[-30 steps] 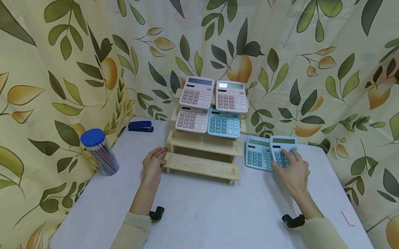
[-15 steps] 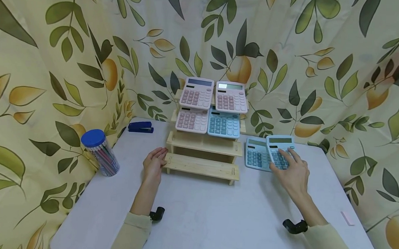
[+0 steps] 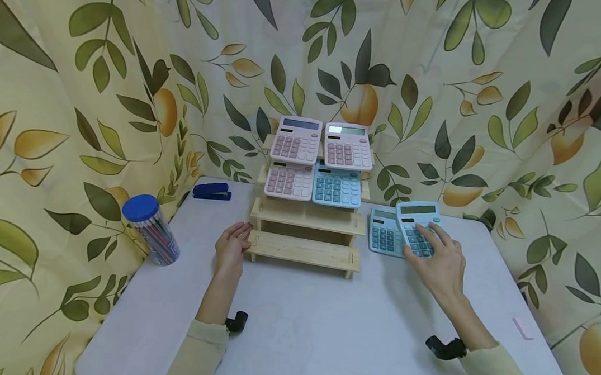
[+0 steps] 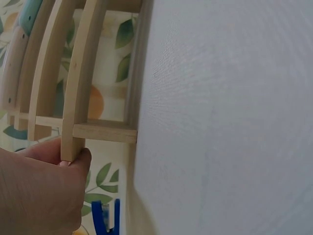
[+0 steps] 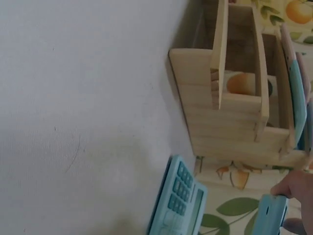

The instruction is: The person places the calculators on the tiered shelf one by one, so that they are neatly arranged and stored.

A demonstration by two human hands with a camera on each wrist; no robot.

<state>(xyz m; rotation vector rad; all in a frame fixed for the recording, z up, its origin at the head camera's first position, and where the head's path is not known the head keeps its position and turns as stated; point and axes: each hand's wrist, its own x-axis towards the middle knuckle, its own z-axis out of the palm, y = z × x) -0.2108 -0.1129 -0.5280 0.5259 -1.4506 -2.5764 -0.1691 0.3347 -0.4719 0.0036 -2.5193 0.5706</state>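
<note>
My left hand (image 3: 229, 249) pinches the left end of the lowest step of a wooden stepped rack (image 3: 303, 249); in the left wrist view the thumb and a finger close around that plank end. My right hand (image 3: 440, 266) grips a light blue calculator (image 3: 416, 218) by its sides. In the right wrist view this held calculator (image 5: 269, 215) is raised off the table. A second blue calculator (image 3: 385, 231) lies right of the rack, partly covered by the held one in the head view. On the rack's upper tiers sit several pink calculators (image 3: 295, 139) and one blue calculator (image 3: 337, 186).
A dark blue stapler (image 3: 212, 191) lies at the back left of the white table (image 3: 299, 327). Farther left stands a clear jar of pens (image 3: 162, 240) with a blue lid. A small pink block (image 3: 523, 328) lies near the right edge. Patterned curtains surround the table.
My right hand has moved the held blue calculator a little left and up, so it tilts and overlaps the other blue one more. The left hand stays on the rack.
</note>
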